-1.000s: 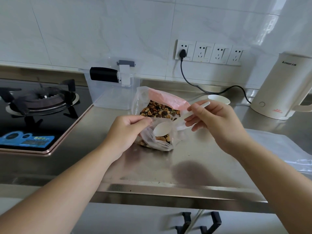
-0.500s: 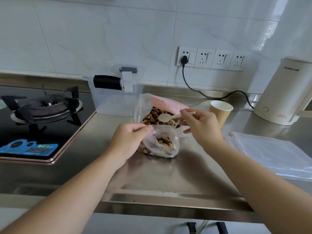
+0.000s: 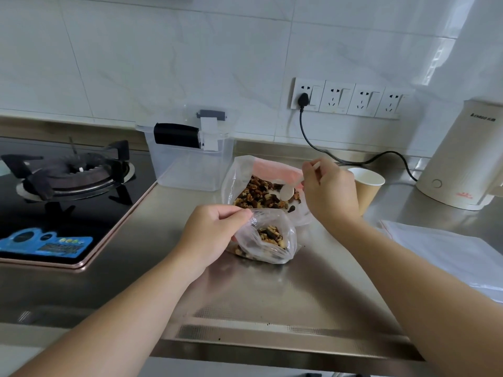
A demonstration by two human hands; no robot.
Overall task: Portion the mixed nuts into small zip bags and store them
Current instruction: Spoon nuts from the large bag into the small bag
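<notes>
Starting at the left, the gas stove (image 3: pixel 68 175) and the clear storage box (image 3: pixel 190 156) stand at the back of the steel counter (image 3: pixel 272 295), and neither hand is near them. The left hand (image 3: pixel 211 235) pinches the near left rim of the small zip bag (image 3: pixel 268 238) between thumb and curled fingers, so its mouth stands open, facing up and a little to the right. Some nuts already lie in its bottom.

Just behind it, touching or nearly so, sits the large bag of mixed nuts (image 3: pixel 261 194), also open. The white spoon (image 3: pixel 288 191) has its bowl down on the nuts at the right side of this bag, and its handle runs up and to the right into the right hand (image 3: pixel 326 191), whose fingers are closed around it.

The coming move, as I judge, turns on this: the small bag's mouth lies toward the person and slightly left from the spoon bowl, a short way, and the right hand must carry the load across the two rims.

I cannot tell if the spoon holds nuts. The right hand hides most of the handle and part of the paper cup (image 3: pixel 367 189). At far right, the kettle (image 3: pixel 462 159) and the stack of empty bags (image 3: pixel 449 254) are cut off by the frame edge.
</notes>
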